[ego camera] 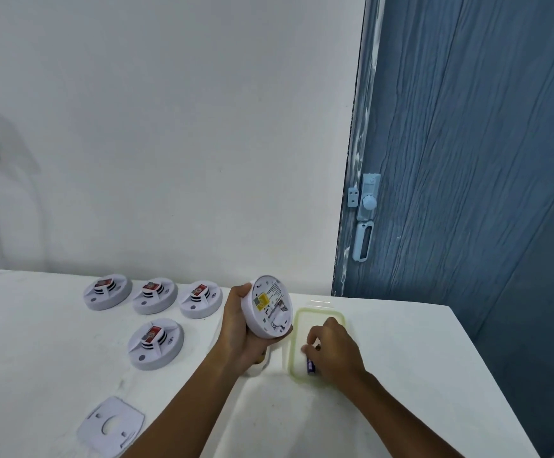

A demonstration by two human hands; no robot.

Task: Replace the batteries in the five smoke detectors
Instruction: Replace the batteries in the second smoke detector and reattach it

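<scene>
The left hand [241,328] grips a smoke detector [267,307] tilted back-side up, just left of the right hand [331,348]. That hand's fingers pinch down inside the green-rimmed container [297,320], beside a purple battery [311,367]; whether they hold one, I can't tell. Best to lift it cleanly and check polarity before pressing it in. Four detectors [155,343] wait farther left on the tabletop [401,342].

Holding a detector over the table
The left hand [239,328] is gripping a smoke detector [268,307]; the right hand [333,350] is reaching into a clear container [297,317].
</scene>
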